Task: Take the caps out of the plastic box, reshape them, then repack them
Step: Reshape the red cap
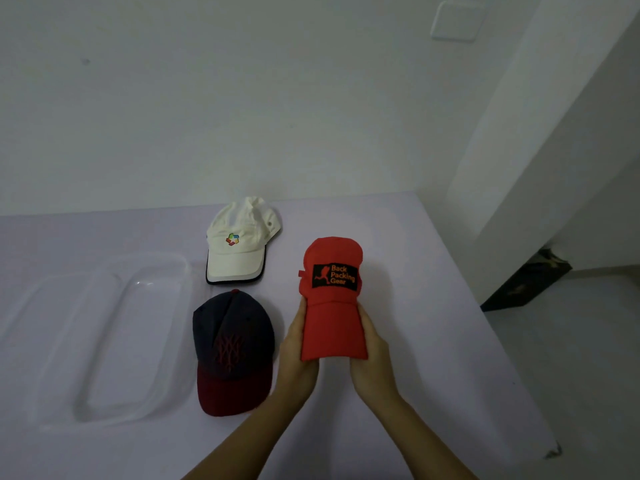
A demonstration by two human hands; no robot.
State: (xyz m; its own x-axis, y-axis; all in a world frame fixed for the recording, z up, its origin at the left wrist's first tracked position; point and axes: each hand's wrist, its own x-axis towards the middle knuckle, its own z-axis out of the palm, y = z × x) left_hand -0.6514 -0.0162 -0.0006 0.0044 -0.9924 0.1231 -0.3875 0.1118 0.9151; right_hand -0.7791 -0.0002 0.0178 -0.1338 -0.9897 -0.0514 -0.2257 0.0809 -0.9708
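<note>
A red cap (331, 306) with a black "Back Packing Gear" patch is held above the pale surface, its brim curled between my palms. My left hand (298, 351) presses the brim's left side and my right hand (372, 355) presses its right side. A navy cap with a dark red brim (232, 351) lies flat just left of my left hand. Behind it lies a white cap (240, 244) with a small coloured logo. The clear plastic box (173, 271) lies on the left, with nothing inside that I can make out.
Everything rests on a pale lilac bed or table (433, 341) that ends at the white wall behind and at an edge on the right. A dark object (526, 282) stands on the floor at the right.
</note>
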